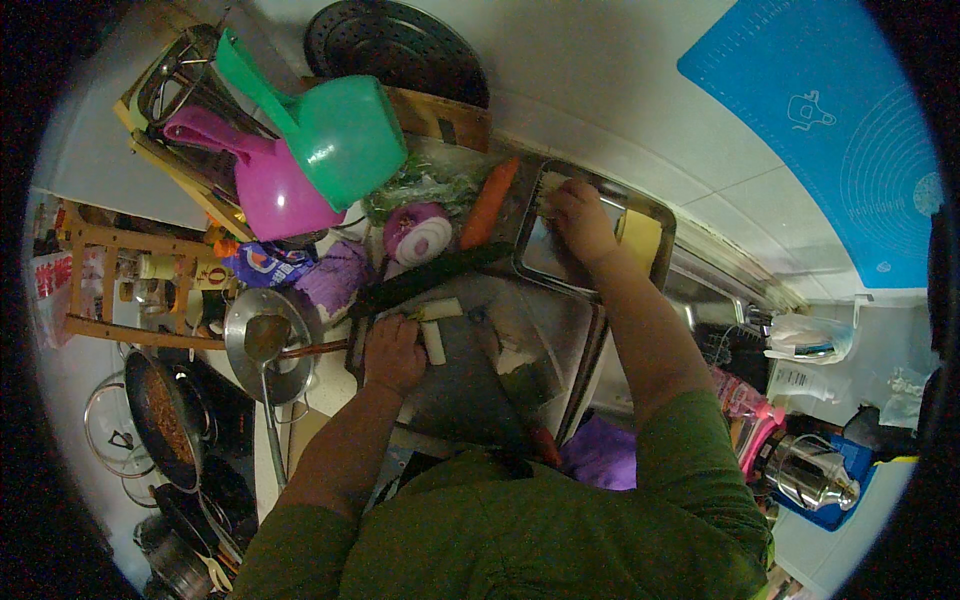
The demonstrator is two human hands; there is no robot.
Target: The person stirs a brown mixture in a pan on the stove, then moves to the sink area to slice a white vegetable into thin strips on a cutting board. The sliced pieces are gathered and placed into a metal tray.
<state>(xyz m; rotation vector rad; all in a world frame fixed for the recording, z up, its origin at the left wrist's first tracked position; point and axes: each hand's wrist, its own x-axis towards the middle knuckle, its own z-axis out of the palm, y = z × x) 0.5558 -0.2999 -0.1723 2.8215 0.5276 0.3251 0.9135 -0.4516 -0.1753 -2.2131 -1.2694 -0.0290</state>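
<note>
My right hand (581,217) reaches into a rectangular metal tray (670,232), its fingers on a pale piece of food (553,184) at the far left corner; whether they grip it I cannot tell. A yellow piece (641,234) lies at the tray's right. My left hand (394,356) rests on the dark cutting board (450,397), beside two pale cut stalk pieces (433,343); its fingertips are curled and what is under them is hidden. A cleaver-like blade (510,405) with a red handle (547,448) seems to lie on the board near my body.
Beyond the board lie a long dark green vegetable (435,281), a cut red onion (418,234) and a carrot (489,202). Green (352,142) and pink (281,191) plastic scoops stand at the upper left. A metal bowl (295,371) with a ladle and a frying pan (165,420) are left.
</note>
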